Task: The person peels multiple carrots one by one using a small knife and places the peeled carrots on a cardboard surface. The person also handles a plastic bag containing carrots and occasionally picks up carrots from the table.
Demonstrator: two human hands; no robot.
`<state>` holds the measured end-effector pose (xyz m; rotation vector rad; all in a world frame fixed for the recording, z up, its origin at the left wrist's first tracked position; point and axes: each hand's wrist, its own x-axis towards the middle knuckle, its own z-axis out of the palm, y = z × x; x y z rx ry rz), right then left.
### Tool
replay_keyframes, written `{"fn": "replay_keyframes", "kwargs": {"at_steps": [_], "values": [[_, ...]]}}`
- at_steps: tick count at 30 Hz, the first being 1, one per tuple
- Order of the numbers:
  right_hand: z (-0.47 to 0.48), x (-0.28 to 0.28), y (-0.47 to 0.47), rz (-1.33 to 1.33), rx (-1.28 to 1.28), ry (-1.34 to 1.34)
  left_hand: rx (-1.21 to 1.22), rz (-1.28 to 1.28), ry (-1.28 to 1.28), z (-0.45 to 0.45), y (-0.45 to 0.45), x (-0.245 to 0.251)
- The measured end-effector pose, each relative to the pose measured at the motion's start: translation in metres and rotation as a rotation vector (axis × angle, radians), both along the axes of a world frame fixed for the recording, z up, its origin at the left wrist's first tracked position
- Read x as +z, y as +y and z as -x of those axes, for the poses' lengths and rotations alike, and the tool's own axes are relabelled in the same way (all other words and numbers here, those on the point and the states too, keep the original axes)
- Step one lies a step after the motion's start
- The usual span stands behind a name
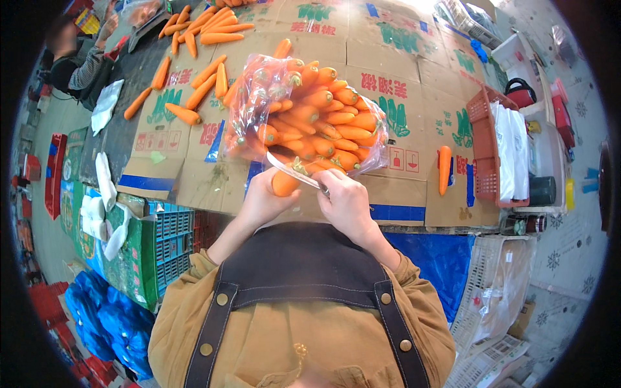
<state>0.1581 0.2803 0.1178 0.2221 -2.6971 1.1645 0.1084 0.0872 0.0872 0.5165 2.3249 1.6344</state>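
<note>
My left hand [267, 198] grips a single carrot [285, 183], its stem end pointing up and away from me. A knife [294, 173] is in my right hand [347, 201], and its blade lies across the carrot close to the green stem end. Just beyond both hands sits a large clear plastic bag [252, 92], open at the top and packed with carrots [308, 114]. Most of those carrots show their stem ends towards me. Flattened cardboard [398, 194] under the bag covers the tabletop.
Loose carrots [204, 87] lie to the left and far left of the bag. One carrot [444, 169] rests at the right, near a red plastic basket [478, 140] hung with white plastic bags [509, 150]. A person [80, 68] is at the far left. Blue crates [173, 242] stand below the table's left edge.
</note>
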Motion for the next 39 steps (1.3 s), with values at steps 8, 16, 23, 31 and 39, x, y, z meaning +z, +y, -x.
{"fn": "replay_keyframes", "kwargs": {"at_steps": [8, 16, 23, 31, 39], "values": [[0.003, -0.001, -0.003, -0.151, 0.019, 0.039, 0.012, 0.093, 0.066, -0.003, -0.003, 0.011], [0.003, -0.003, -0.004, -0.135, 0.013, 0.053, -0.007, 0.097, 0.039, -0.004, -0.003, 0.019], [0.012, -0.044, 0.035, -0.261, -0.207, -0.194, 0.016, -0.091, -0.107, 0.0, -0.02, 0.023], [-0.016, -0.046, 0.079, -0.095, -0.091, -0.382, 0.578, -0.842, -0.872, 0.114, -0.122, -0.025], [-0.01, -0.051, 0.068, 0.048, -0.108, -0.281, 0.656, -0.791, -0.045, 0.186, -0.135, 0.04]]}}
